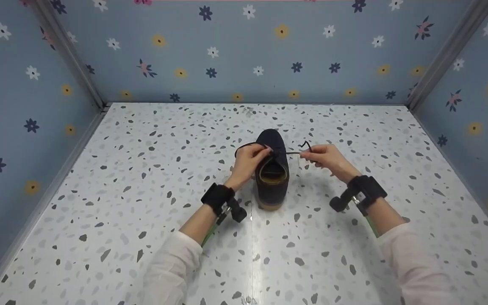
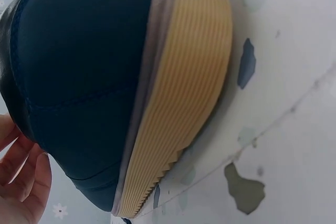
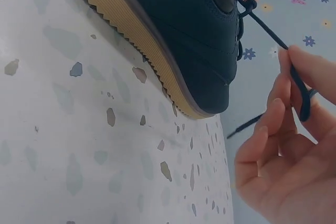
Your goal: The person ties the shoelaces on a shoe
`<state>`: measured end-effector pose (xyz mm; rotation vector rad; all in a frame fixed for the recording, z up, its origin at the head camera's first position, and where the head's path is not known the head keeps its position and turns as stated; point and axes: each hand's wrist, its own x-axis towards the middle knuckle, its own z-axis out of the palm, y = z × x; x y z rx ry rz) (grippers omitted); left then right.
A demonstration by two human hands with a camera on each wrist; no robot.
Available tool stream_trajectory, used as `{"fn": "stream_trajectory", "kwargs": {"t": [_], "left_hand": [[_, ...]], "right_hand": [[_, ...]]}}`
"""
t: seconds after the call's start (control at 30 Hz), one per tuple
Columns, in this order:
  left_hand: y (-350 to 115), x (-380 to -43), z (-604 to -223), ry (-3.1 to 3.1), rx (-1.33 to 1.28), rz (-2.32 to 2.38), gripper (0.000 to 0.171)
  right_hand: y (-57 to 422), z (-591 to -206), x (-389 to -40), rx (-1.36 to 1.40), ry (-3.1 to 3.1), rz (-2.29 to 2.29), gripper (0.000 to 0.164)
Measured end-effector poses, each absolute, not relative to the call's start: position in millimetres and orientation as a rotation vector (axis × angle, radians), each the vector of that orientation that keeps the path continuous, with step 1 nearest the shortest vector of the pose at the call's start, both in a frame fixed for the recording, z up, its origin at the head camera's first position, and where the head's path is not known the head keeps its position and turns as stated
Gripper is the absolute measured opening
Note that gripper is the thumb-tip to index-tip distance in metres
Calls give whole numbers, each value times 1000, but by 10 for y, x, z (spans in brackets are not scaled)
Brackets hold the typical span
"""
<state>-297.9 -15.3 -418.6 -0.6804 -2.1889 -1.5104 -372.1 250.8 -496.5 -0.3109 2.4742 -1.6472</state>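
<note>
A dark blue lace-up shoe [image 1: 273, 195] with a ribbed tan sole [image 3: 149, 51] stands upright, toe pointing away. My left hand [image 1: 247, 163] is at the shoe's lacing and pinches the dark shoelace close to a knot [image 3: 251, 4]; a curve of lace arcs out beyond its knuckles. To the right of the shoe, my right hand [image 1: 326, 160] pinches the other stretch of shoelace [image 3: 270, 31] between thumb and fingers. That stretch runs straight from the knot, and its loose end hangs past the fingers. In the left wrist view the shoe's heel [image 2: 84, 61] hides the laces.
The shoe stands on a white speckled tabletop [image 1: 142, 203]. Blue flowered panels [image 1: 235, 46] enclose it at the back and both sides, with grey metal strips [image 1: 447, 59] at the corners. Both wrists wear black camera straps [image 1: 367, 190].
</note>
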Motion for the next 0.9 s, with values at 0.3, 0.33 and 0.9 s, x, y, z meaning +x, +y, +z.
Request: {"fn": "stream_trajectory", "kwargs": {"t": [0.3, 0.33, 0.9], "left_hand": [[-169, -2964, -4185, -2179, -701, -1464, 10], [-171, -2964, -4188, -2176, -703, -1466, 10], [-183, -2939, -4228, -2217, -615, -1371, 11]], "right_hand": [[2485, -5004, -3735, -175, 2423, -1917, 30], [2477, -4998, -3727, -167, 2427, -1929, 30], [2381, -5000, -3645, -79, 2226, -2189, 35]]}}
